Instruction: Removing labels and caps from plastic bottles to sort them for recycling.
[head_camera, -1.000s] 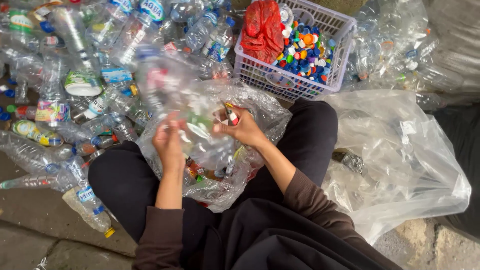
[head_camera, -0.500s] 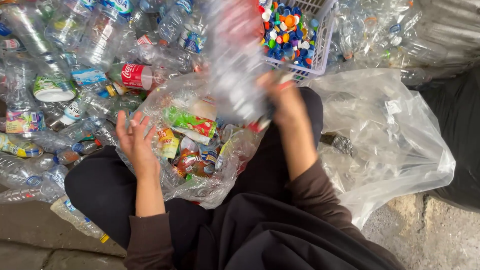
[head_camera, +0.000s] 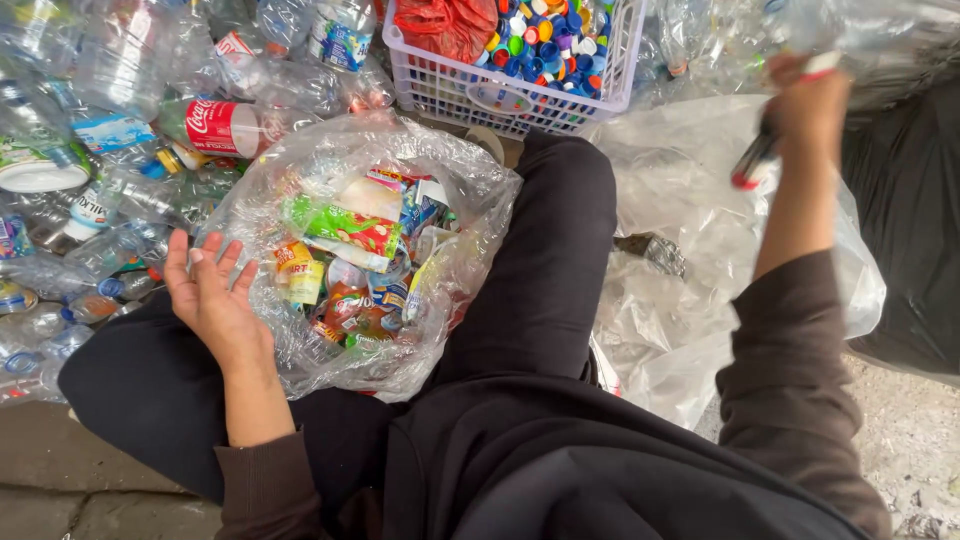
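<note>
Spreading my left hand (head_camera: 212, 297) open against the clear bag of labels (head_camera: 370, 250) in my lap, I'm clenching my right hand (head_camera: 805, 105) around a blurred clear bottle (head_camera: 765, 150) over the big plastic sack (head_camera: 700, 230).

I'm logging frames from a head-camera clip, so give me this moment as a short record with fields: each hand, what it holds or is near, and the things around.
left hand: open, palm up, empty, at the edge of the clear bag of labels
clear bag of labels: in the lap, open, holds coloured label scraps
right hand: raised to the right, grip closed on a blurred clear plastic bottle
white basket: ahead, holds coloured caps and a red bag
large clear bag: beside the right leg
bottle pile: on the left
</note>
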